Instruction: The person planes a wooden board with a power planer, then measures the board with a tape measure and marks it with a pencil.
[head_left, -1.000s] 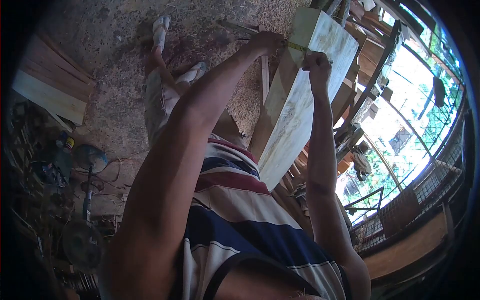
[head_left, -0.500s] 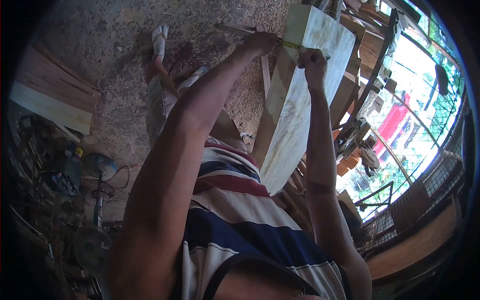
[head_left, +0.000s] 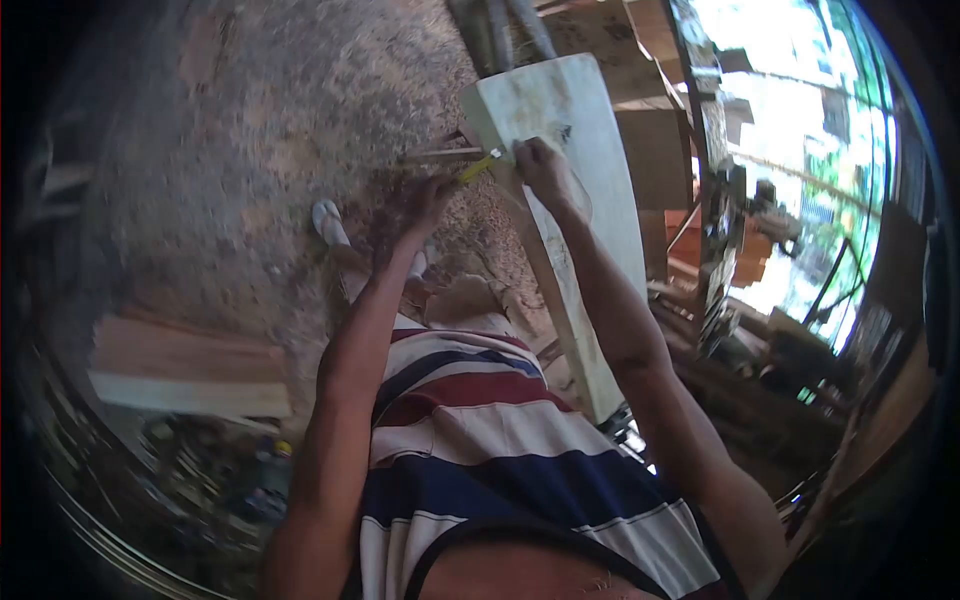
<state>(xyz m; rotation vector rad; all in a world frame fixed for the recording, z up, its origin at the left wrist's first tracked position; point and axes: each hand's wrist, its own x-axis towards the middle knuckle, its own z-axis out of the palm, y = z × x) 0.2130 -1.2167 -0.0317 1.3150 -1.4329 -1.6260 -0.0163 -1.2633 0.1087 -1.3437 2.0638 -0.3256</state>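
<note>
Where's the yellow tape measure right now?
Head view, upper middle: the tape measure runs between the left hand and right hand, at the left edge of the plank near its far end.

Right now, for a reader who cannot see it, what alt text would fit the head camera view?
A person's right hand holds a yellow measuring tape against the end of a pale wooden plank, and the tape runs toward the left hand, which is blurred. The person wears a striped shirt and stands on a sawdust-strewn floor.
</note>
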